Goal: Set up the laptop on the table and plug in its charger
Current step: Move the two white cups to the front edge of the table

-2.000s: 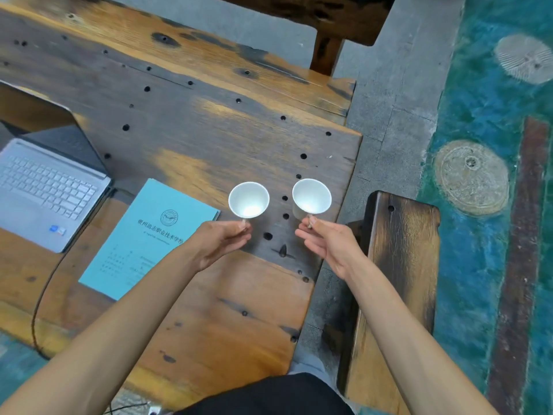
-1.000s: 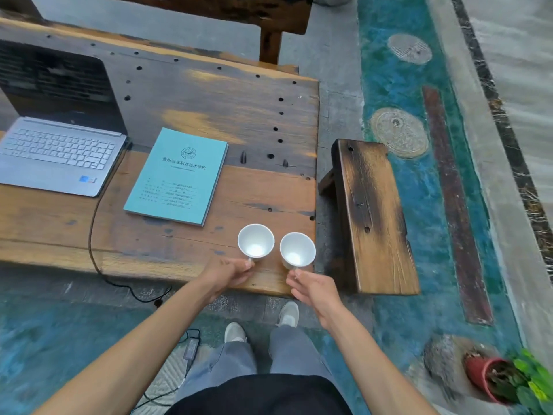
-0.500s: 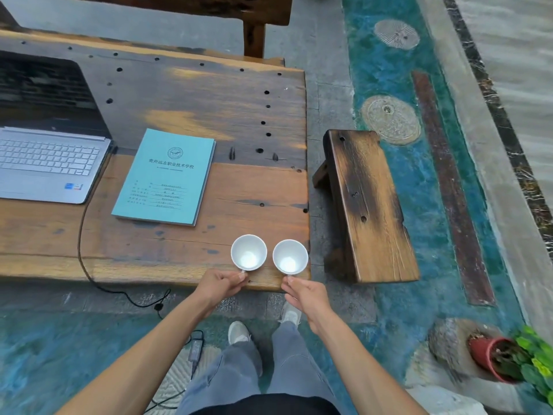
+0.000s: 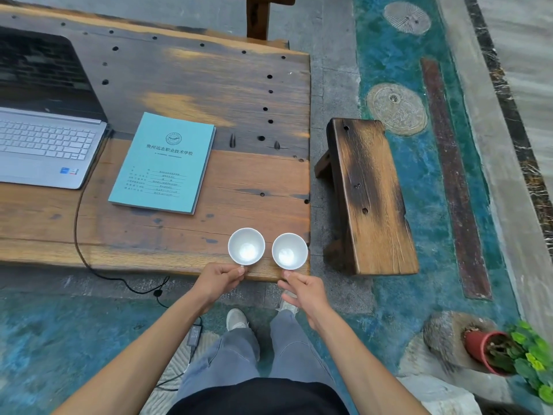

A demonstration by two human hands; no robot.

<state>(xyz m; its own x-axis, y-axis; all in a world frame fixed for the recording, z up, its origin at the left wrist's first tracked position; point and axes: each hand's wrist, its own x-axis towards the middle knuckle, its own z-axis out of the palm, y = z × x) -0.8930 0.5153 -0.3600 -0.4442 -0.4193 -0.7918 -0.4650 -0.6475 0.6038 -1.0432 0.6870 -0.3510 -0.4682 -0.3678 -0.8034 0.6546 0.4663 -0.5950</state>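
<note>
Cups first: my left hand [image 4: 220, 278] pinches the handle of the left cup [image 4: 246, 246], my right hand [image 4: 303, 290] pinches the right cup [image 4: 289, 251], both over the bench [image 4: 254, 175] corner. I'd keep them level, well apart from the laptop [image 4: 45, 145], already open with its cable [image 4: 78, 223] attached. Both cups look empty.

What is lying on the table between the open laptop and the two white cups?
In the head view, a teal booklet lies flat on the table between the laptop and the two white cups. The black charger cable also crosses there.
</note>
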